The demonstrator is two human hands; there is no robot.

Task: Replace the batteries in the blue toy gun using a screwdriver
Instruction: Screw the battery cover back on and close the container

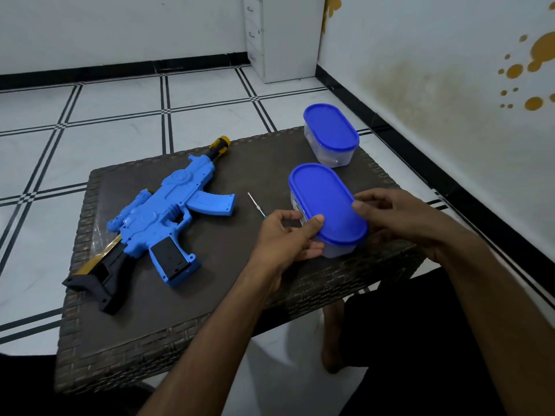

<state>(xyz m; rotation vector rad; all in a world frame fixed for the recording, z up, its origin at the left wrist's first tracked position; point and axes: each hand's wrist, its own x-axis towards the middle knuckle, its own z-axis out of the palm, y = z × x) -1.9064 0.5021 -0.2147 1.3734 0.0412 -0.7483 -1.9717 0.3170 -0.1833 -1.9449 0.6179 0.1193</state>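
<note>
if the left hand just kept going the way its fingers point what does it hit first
Almost at once, the near container: the left hand already has its thumb on the blue lid's edge. Fingers point right, at its clear wall.

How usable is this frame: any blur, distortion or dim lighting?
Head view: dim, flat light with soft shadows; wide-angle bending of floor lines toward the edges; toy gun, screwdriver and nearer container reasonably sharp; both hands slightly soft.

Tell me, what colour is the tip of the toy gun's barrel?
Yellow, with black, on the toy gun's muzzle; the head view shows it.
</note>
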